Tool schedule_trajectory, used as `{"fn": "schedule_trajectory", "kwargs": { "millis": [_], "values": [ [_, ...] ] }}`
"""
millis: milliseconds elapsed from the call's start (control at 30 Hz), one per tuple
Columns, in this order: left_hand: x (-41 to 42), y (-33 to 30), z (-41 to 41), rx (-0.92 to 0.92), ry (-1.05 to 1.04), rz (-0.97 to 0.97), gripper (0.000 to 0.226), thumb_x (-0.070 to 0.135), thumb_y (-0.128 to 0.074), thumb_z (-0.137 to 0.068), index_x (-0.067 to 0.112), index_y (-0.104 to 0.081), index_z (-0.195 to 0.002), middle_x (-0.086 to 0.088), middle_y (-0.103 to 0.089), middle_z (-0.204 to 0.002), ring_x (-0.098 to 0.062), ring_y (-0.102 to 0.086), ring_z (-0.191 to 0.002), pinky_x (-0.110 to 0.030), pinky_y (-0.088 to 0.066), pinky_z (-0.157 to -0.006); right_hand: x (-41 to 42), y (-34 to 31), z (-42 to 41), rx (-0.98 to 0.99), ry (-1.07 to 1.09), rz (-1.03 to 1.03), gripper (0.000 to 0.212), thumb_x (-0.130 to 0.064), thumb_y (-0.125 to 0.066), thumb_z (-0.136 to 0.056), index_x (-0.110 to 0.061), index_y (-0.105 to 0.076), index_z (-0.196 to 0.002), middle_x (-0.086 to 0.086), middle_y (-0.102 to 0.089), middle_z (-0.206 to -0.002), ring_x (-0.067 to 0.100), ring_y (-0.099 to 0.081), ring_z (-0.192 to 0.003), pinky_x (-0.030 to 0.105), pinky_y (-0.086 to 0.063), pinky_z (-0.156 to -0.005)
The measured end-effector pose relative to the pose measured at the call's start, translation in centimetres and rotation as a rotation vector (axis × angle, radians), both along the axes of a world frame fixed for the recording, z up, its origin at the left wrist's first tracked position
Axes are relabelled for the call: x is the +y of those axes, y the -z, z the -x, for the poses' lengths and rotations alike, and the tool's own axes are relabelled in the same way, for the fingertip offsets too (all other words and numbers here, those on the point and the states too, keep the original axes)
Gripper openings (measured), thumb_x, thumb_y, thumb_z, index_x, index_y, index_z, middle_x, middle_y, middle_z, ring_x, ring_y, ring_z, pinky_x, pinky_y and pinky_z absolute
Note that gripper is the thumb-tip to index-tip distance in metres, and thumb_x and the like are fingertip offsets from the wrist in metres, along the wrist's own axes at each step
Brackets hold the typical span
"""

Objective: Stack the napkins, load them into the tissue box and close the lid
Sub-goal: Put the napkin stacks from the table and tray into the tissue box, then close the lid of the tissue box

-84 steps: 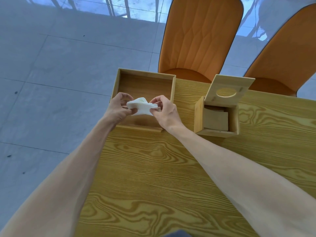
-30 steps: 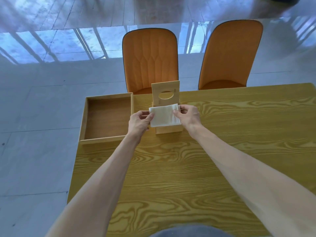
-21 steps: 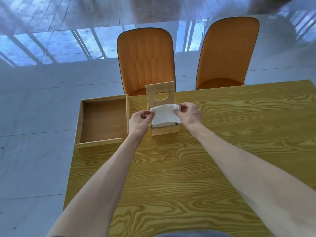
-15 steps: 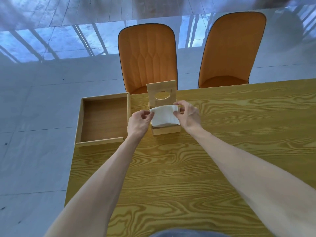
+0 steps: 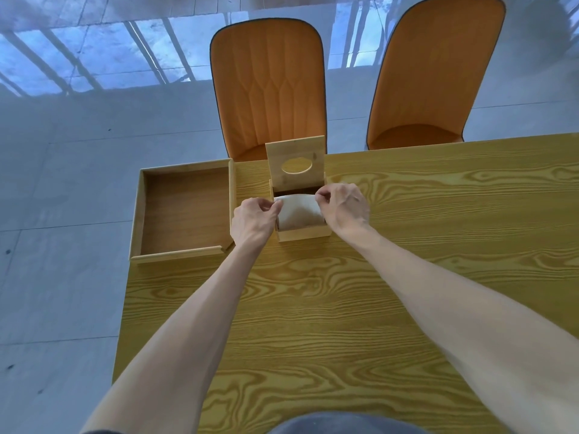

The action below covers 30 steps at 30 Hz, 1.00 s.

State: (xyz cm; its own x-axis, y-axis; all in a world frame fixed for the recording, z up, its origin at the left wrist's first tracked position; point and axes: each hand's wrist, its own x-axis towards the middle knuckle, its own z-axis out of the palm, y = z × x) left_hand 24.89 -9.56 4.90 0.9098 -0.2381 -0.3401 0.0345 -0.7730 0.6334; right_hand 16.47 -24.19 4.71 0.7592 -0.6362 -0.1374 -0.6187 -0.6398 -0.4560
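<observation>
A small wooden tissue box [image 5: 304, 234] stands on the table near its far edge. Its lid [image 5: 295, 166], with an oval hole, is tipped up at the back. A white stack of napkins [image 5: 299, 214] bows upward in the box's open top, its lower part inside the walls. My left hand [image 5: 253, 222] pinches the stack's left edge and my right hand [image 5: 343, 208] pinches its right edge. How deep the napkins reach is hidden by the box front.
An empty wooden tray [image 5: 185, 211] sits at the table's left corner, just left of my left hand. Two orange chairs [image 5: 269, 89] [image 5: 435, 76] stand behind the wooden table [image 5: 407, 220]. Grey tiled floor lies to the left.
Both hands carried the napkins from over the tray to the tissue box, then lowered them into its open top; the stack now bows and sits partly inside.
</observation>
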Motion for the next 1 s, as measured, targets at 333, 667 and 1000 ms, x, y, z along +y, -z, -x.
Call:
{"fn": "schedule_trajectory", "kwargs": {
  "millis": [333, 667, 1000],
  "values": [
    [-0.9, 0.6, -0.5, -0.045, -0.035, -0.108, 0.033, 0.04, -0.069, -0.088, 0.022, -0.056, -0.112, 0.0, -0.071, -0.101, -0.023, -0.067, -0.093, -0.036, -0.052, -0.075, -0.3, 0.9, 0.0, 0.051, 0.014, -0.007, 0.039, -0.011, -0.066, -0.092, -0.018, -0.054, -0.128, 0.01, -0.055, -0.124, 0.026, -0.061, -0.107, 0.029, -0.044, -0.07],
    [-0.7, 0.9, -0.5, 0.011, 0.028, -0.082, 0.038, 0.038, -0.069, -0.088, 0.021, -0.055, -0.119, 0.004, -0.07, -0.1, -0.02, -0.066, -0.09, -0.037, -0.056, -0.077, -1.3, 1.6, 0.4, 0.003, 0.048, -0.109, 0.041, -0.023, -0.07, -0.091, -0.018, -0.048, -0.125, 0.007, -0.062, -0.12, 0.023, -0.065, -0.098, 0.032, -0.05, -0.072],
    [-0.3, -3.2, -2.9, -0.021, -0.022, 0.189, 0.037, 0.047, -0.053, -0.098, 0.022, -0.06, -0.124, -0.001, -0.067, -0.112, -0.018, -0.064, -0.094, -0.041, -0.057, -0.089, -3.6, -1.6, -0.8, -0.332, 0.14, -0.155, 0.029, -0.027, -0.05, -0.103, -0.013, -0.063, -0.124, 0.008, -0.071, -0.114, 0.021, -0.068, -0.097, 0.027, -0.052, -0.074]
  ]
}}
